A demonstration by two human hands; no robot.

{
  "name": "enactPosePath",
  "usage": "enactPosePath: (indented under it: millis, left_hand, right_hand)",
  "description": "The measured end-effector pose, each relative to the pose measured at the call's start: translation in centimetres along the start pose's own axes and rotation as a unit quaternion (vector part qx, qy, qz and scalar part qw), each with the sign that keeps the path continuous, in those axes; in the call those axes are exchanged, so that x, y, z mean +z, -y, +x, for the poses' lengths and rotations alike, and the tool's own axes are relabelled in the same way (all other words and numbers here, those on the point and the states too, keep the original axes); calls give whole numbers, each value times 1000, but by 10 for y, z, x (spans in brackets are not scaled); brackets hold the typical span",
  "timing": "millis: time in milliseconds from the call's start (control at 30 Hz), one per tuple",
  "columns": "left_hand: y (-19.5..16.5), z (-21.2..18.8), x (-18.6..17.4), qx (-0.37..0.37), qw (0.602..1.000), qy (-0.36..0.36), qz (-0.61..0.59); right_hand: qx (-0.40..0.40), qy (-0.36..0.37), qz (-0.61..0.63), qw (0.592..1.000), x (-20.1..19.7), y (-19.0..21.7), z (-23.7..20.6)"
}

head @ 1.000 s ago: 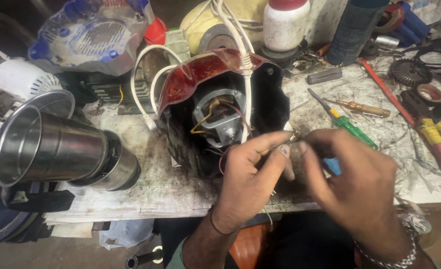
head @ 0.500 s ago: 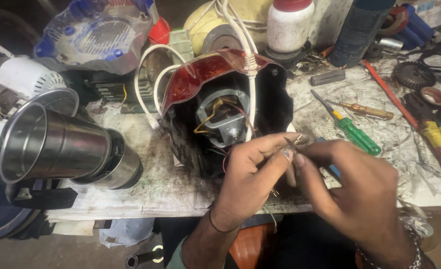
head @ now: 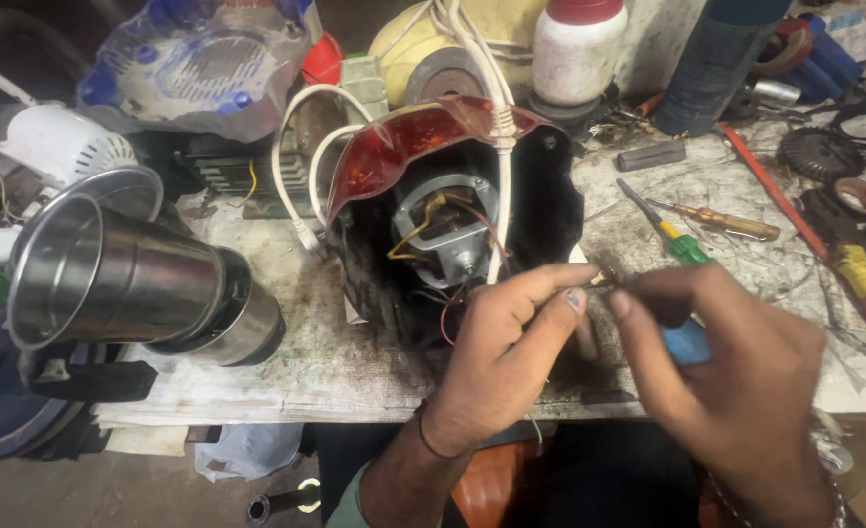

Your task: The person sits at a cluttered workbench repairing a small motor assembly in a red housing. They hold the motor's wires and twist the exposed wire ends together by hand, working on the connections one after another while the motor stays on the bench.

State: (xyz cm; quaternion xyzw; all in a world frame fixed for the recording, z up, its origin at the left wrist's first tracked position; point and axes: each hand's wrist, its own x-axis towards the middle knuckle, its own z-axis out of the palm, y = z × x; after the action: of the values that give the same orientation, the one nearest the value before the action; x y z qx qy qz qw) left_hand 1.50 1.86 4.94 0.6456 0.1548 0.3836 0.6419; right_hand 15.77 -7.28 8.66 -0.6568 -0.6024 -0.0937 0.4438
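1. The desk (head: 355,367) is a stained, cluttered top, with a steel jar (head: 125,279) lying on its side at the left and a white bottle (head: 579,54) at the back
2. The opened appliance base (head: 457,215), with a red shell and black body, sits on its side mid-desk; its grey motor (head: 449,230) is exposed and a white cord (head: 501,166) runs down across it
3. The left hand (head: 506,367) and right hand (head: 736,381) meet just right of the base, in front of a green-handled screwdriver (head: 682,244)
4. Both grips are narrow pinches: thumb and forefinger of each hand close on the thin wire ends (head: 601,282) between them, which are small and partly blurred
5. A thin red wire (head: 447,318) trails from the motor toward the hands
6. Judged from this, joining such strands goes best with a firm hold close to the bare tips, even twisting, and slack kept in the lead so the motor connection is not strained
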Motion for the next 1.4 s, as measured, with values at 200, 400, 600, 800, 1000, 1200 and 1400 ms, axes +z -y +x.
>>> enactPosePath:
  millis: [200, 400, 600, 800, 1000, 1200, 1400]
  left_hand:
    - [2, 0, -2, -14, 1000, 24, -14]
    - [2, -1, -3, 14, 998, 48, -36]
    - [1, 4, 1, -21, 996, 28, -88]
    - [0, 3, -1, 3, 999, 31, -27]
    - [0, 3, -3, 35, 999, 3, 13]
    - [0, 4, -5, 45, 999, 4, -23]
    - [6, 7, -9, 50, 998, 14, 36]
  right_hand:
    - [23, -2, -29, 999, 1, 3, 3]
    - [14, 55, 30, 998, -1, 2, 5]
    - [9, 41, 28, 999, -2, 1, 3]
    - [42, 24, -20, 999, 0, -7, 4]
    - [-13, 58, -26, 998, 0, -5, -1]
    - [-28, 62, -52, 996, -7, 4, -1]
    - [-27, -4, -82, 996, -5, 11, 1]
